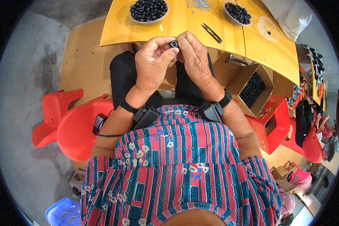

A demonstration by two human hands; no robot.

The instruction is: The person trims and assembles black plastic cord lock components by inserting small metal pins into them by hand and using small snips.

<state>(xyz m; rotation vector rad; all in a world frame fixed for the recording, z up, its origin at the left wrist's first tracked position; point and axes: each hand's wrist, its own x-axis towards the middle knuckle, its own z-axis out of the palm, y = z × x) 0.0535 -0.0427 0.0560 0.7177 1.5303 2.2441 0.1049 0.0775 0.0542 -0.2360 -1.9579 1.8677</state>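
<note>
Over the near edge of the yellow table, my two hands meet. Between thumb and fingers, my left hand [151, 60] pinches a small black cylindrical piece [173, 44] with a hole in its end, facing up toward me. My right hand [195, 56] is closed close against the piece's right side, thumb and fingertips pressed together. Whatever those right fingers hold is hidden. Beyond the hands, a bowl [158, 22] heaped with similar black pieces stands on the table. Black thread snips [212, 33] lie to the right of my right hand.
The yellow table [120, 32] also carries a second bowl of black pieces [237, 14], small clear bits [199, 4] and a clear dish [268, 29]. Below right stands a cardboard box [253, 90] of black pieces beside a red box [275, 120]. Red chairs [77, 130] stand left; people sit far right.
</note>
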